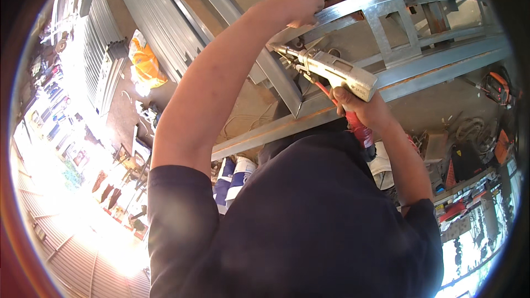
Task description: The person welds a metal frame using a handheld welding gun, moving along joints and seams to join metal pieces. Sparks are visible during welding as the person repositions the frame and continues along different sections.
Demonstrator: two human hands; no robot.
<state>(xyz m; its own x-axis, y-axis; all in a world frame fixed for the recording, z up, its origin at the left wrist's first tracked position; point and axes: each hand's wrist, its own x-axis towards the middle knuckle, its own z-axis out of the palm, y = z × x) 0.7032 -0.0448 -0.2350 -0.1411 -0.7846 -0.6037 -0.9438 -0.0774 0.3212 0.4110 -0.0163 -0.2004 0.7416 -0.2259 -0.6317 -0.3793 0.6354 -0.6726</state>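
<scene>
My right hand (356, 105) is wrapped round the handle of a welding gun (337, 69) with a long silver body and a red lower part. The narrow nose of the gun points up and left, close to the corner of a galvanized steel frame (397, 36). My left hand (295, 5) is closed over the left end of a rail of that frame, its fingers curled downward. Partly hidden behind my left hand and forearm is the joint there. Below the nose, a steel channel (279, 77) runs down to the long front beam (408, 80).
Several long steel profiles (154, 19) lie at the left beside an orange bag (146, 60). Blue and white sacks (234, 179) stand under the beam. At the right are an orange and black tool (497, 88), a coiled cable (469, 131) and a cluttered shelf. Bright light washes out the far left.
</scene>
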